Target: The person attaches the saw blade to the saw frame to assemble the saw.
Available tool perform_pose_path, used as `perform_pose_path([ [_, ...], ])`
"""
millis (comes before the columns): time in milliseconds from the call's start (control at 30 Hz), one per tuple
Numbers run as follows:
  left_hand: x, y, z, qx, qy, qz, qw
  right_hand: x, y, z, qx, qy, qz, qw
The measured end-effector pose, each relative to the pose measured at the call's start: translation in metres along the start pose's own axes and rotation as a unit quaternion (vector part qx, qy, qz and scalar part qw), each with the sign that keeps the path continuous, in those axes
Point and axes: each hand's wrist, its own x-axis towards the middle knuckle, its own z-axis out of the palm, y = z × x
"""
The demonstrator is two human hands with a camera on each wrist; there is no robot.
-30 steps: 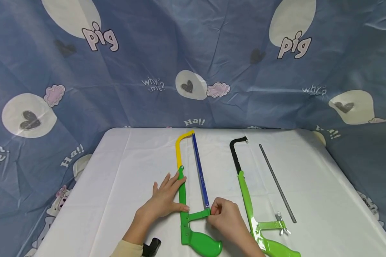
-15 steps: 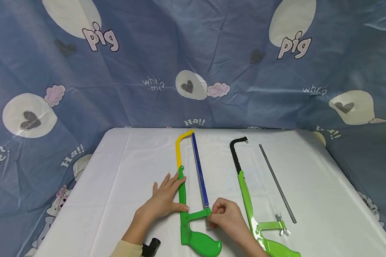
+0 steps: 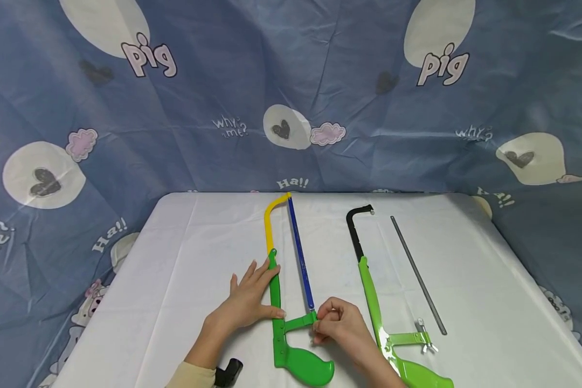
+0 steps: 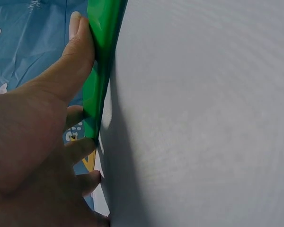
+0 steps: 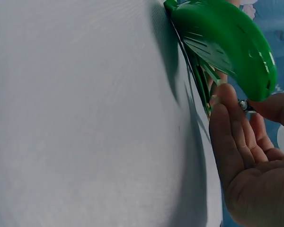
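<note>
A hacksaw [image 3: 276,291] lies on the white table, with a green frame, a yellow front bow [image 3: 269,226] and a blue blade [image 3: 300,253] running along its right side. My left hand [image 3: 244,304] rests on the green frame with fingers spread and fairly straight, the thumb lower down near the cross arm [image 3: 299,323]. At the outer end of that arm, my right hand [image 3: 341,326] pinches a small metal wing nut [image 5: 246,106] between thumb and fingers. The green handle [image 5: 232,42] hangs close above the right thumb in the right wrist view.
To the right lies a second hacksaw [image 3: 371,293], lime green with a black bow and no blade fitted. A loose grey blade [image 3: 418,275] lies beside it. A black object [image 3: 230,372] shows at the left sleeve. Behind the table hangs a blue printed cloth [image 3: 368,108].
The right thumb and fingers have shifted a little around the wing nut. The left hand keeps its place on the frame. The head view has tilted very slightly.
</note>
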Motion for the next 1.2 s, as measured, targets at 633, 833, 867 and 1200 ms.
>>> perform_pose_path([
  [633, 0.002, 0.007, -0.003, 0.009, -0.011, -0.011, 0.9998, -0.007, -0.003, 0.009, -0.395, 0.085, -0.090, 0.910],
  [833, 0.003, 0.007, -0.002, 0.014, -0.014, -0.012, 0.9997, -0.011, -0.005, 0.012, -0.443, 0.092, -0.097, 0.886],
  [867, 0.003, 0.007, -0.002, 0.015, -0.015, -0.013, 0.9997, -0.011, -0.005, 0.012, -0.447, 0.095, -0.098, 0.884],
  [1200, 0.002, 0.010, -0.004, 0.018, -0.019, -0.018, 0.9995, -0.013, -0.005, 0.008, -0.460, 0.081, -0.107, 0.878],
])
